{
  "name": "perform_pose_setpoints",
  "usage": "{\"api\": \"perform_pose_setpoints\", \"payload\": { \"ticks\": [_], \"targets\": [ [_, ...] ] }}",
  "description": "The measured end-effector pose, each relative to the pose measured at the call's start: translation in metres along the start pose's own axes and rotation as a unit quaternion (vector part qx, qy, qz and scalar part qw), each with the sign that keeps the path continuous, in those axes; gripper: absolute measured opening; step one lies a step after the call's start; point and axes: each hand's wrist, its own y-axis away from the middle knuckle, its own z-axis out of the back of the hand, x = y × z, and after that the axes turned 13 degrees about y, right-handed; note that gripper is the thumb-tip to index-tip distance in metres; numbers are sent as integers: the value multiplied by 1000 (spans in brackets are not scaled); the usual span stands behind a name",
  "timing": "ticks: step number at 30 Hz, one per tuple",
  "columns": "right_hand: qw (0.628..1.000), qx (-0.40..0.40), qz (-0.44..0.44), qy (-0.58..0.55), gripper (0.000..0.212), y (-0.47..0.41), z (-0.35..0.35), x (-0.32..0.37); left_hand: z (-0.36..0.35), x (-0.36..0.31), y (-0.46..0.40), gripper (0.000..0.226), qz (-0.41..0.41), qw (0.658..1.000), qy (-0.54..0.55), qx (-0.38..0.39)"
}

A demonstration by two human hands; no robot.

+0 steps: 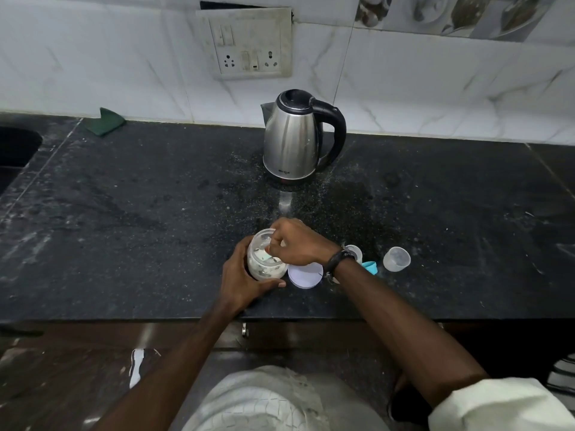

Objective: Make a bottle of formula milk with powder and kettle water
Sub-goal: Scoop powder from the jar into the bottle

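Note:
A clear jar of white powder (265, 269) stands near the counter's front edge. My left hand (241, 279) grips its side. My right hand (297, 244) reaches into the jar's mouth from above, fingers curled round a small scoop that is mostly hidden. The jar's white lid (305, 276) lies flat just right of it. Behind my right wrist, the baby bottle (354, 251) shows only in part, with a blue ring (371, 268) beside it. A clear cap (396, 259) lies further right. The steel kettle (294, 138) with a black handle stands at the back.
The black stone counter (140, 213) is dusted with spilled powder around the kettle. A green cloth (107, 121) lies at the back left by the tiled wall. A sink edge (15, 147) is at the far left. A wall socket panel (249, 45) hangs above the kettle.

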Motion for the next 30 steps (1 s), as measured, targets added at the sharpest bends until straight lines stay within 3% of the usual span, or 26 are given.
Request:
{"api": "perform_pose_setpoints", "payload": {
  "ticks": [5,12,30],
  "targets": [
    [997,-2,45,-59,29,11,17,-10,3,3,0,108,9,1000,-10,-8],
    [993,-6,31,-114,26,14,20,-27,4,5,0,108,19,1000,-7,-8],
    [993,-34,68,-92,22,16,19,-31,4,4,0,106,19,999,-29,-8]
  ]
}}
